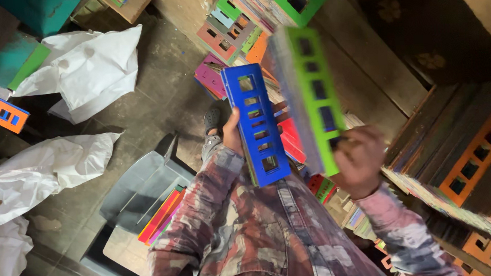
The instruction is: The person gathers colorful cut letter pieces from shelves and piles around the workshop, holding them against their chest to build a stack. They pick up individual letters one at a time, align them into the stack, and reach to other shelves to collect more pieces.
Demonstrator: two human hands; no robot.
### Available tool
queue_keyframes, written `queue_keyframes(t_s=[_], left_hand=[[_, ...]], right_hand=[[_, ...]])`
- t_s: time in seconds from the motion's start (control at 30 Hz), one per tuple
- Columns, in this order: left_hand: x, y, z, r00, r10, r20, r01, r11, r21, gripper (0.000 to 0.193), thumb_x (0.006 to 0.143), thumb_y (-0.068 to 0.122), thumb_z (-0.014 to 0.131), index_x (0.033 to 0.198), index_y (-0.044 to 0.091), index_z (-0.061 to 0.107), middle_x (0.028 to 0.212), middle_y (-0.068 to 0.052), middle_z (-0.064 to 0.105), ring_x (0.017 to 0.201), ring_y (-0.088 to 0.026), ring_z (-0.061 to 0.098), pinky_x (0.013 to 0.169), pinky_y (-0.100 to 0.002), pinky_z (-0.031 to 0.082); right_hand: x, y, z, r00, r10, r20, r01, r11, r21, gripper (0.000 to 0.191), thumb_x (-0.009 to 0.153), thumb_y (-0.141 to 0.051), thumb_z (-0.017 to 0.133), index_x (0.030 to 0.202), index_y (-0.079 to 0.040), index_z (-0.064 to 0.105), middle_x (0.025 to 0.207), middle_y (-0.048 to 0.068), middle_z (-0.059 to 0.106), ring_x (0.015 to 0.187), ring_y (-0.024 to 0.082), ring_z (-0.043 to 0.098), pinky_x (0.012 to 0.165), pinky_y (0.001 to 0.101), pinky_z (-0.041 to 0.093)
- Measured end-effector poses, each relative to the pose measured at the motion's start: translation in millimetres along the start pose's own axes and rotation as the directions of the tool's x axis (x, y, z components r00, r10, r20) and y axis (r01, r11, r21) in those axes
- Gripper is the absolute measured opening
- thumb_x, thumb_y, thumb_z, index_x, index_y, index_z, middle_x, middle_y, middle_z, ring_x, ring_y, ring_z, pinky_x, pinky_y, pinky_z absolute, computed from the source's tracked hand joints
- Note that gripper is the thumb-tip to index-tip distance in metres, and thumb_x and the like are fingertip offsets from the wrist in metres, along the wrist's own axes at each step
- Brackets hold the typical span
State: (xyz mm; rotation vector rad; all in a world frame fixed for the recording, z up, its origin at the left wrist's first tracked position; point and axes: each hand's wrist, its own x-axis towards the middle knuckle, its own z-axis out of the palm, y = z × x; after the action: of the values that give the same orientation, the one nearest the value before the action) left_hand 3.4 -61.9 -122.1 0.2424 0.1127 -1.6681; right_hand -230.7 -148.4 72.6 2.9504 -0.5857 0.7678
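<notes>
Looked down over a camouflage-patterned shirt in a dim workshop. Left hand closed around the edge of a blue panel pierced by a row of rectangular window cut-outs, held upright in front of the chest. Right hand clenched on the lower end of a stack of similar panels, a green one on the face, tilted and just beside the blue panel, not clearly touching it. Judged as handling only partway through: one blue piece held apart from the stack, many more pieces lying about.

Beyond the hands, heaped on the floor: mixed coloured panels in pink, green and orange. Lower left, on a grey plastic stool: a small pile of coloured sheets. To the right, stacked in shelving: orange panels. To the left, spread over the concrete floor: crumpled white sheeting.
</notes>
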Motion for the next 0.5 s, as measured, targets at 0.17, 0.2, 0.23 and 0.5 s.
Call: queue_keyframes(t_s=[0.17,0.2,0.23,0.5], left_hand=[[11,-22,-39,0.988,0.093,-0.126,-0.089,0.995,0.038,0.089,0.100,0.071,0.054,0.152,-0.001,0.047,0.139,-0.025,0.059,0.122,-0.041,0.061,0.106,-0.054,0.052],[8,-24,-39,0.988,0.102,-0.117,-0.101,0.995,0.013,0.088,0.099,0.069,0.055,0.152,0.000,0.047,0.139,-0.025,0.059,0.122,-0.041,0.062,0.106,-0.054,0.052],[4,-25,-37,0.988,0.114,-0.106,-0.116,0.993,-0.013,0.087,0.098,0.068,0.057,0.151,0.000,0.047,0.138,-0.024,0.060,0.121,-0.040,0.062,0.107,-0.054,0.051],[-21,-28,-31,0.990,0.143,-0.009,-0.142,0.988,0.060,0.079,0.090,0.043,0.071,0.150,-0.001,0.045,0.140,-0.021,0.061,0.126,-0.037,0.062,0.112,-0.051,0.049]], right_hand=[[1,-40,23,0.988,-0.135,0.081,0.123,0.983,0.136,0.016,0.075,-0.012,0.073,0.088,-0.007,0.066,0.103,0.006,0.060,0.108,0.027,0.061,0.098,0.0502,0.050],[1,-44,26,0.981,-0.173,0.082,0.157,0.972,0.176,0.018,0.074,-0.012,0.072,0.090,-0.007,0.067,0.103,0.007,0.061,0.109,0.027,0.061,0.098,0.0500,0.050],[2,-46,28,0.978,-0.180,0.110,0.154,0.966,0.207,0.019,0.074,-0.013,0.073,0.091,-0.008,0.066,0.104,0.007,0.061,0.110,0.027,0.060,0.099,0.0499,0.050],[22,-53,23,0.914,-0.290,0.283,0.132,0.873,0.469,0.043,0.076,-0.039,0.082,0.095,-0.007,0.062,0.108,0.012,0.058,0.112,0.035,0.054,0.100,0.0521,0.044]])
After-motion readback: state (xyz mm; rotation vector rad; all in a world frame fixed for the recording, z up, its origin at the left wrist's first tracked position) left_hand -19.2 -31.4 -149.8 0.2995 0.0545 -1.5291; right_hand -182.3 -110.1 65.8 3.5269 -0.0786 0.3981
